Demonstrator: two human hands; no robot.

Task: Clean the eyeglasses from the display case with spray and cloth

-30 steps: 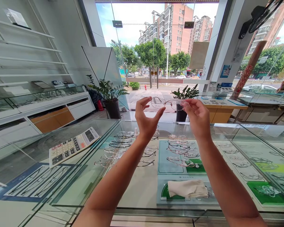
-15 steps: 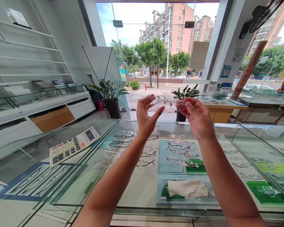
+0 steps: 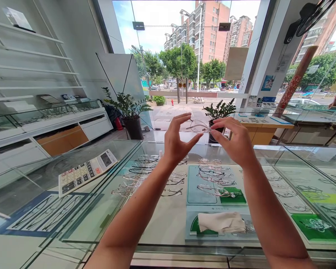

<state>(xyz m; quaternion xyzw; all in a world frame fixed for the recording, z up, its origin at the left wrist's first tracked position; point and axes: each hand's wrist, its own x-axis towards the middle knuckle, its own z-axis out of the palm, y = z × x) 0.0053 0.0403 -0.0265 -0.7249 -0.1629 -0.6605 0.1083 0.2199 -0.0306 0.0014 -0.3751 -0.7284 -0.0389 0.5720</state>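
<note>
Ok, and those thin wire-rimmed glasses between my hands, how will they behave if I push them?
The thin wire-rimmed glasses are probably light, since they look very slender. They may flex or bend under a firm push, showing so little material. They might also swivel, since your right hand seems to pinch them near one end.

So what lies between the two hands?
Thin-rimmed eyeglasses, between the left hand and the right hand, whose fingertips hold one side; it shows in the head view.
</note>
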